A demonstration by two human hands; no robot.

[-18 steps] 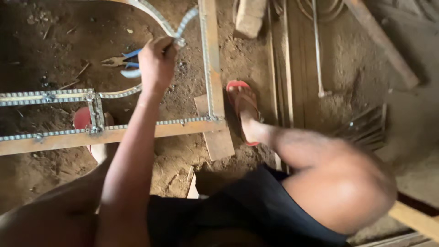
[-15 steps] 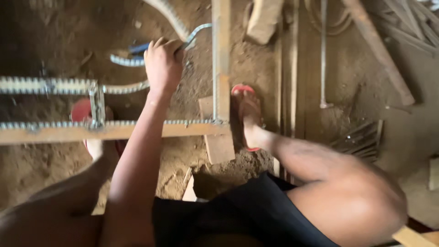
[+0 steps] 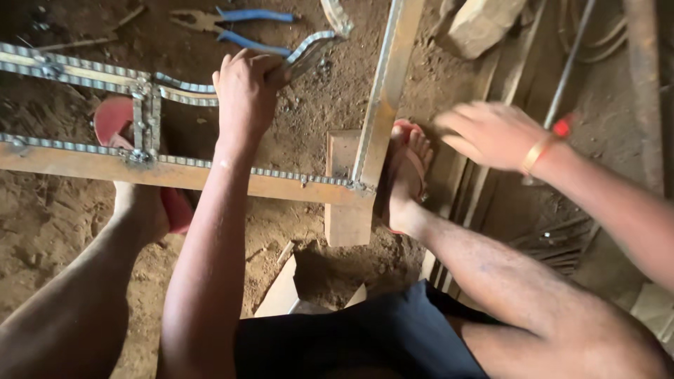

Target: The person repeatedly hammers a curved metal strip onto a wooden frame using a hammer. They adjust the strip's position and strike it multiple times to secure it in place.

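Nearest the camera, dark shorts and two bare legs were seen, the feet set in red sandals on the dirt floor. A wooden frame was laid across that floor, with ribbed steel bars run along its timbers and a second timber rising away beside the right foot.

Farther out, the left hand was clenched around a bent ribbed bar, the fingers wrapped over it where it curved up from the frame. The long axis of that bar was seen to run up and to the right from the grip, towards the top edge of the view, its free end lying beyond the knuckles.

The right hand, with a gold-coloured band at the wrist, was held apart to the right, past the upright timber; its fingers were spread loose and nothing was gripped in them, though motion blur softened their outline. The left hand was therefore much the nearer to the bar.

Farthest away, blue-handled pliers were laid on the dirt just beyond the left hand, handles pointing right, untouched
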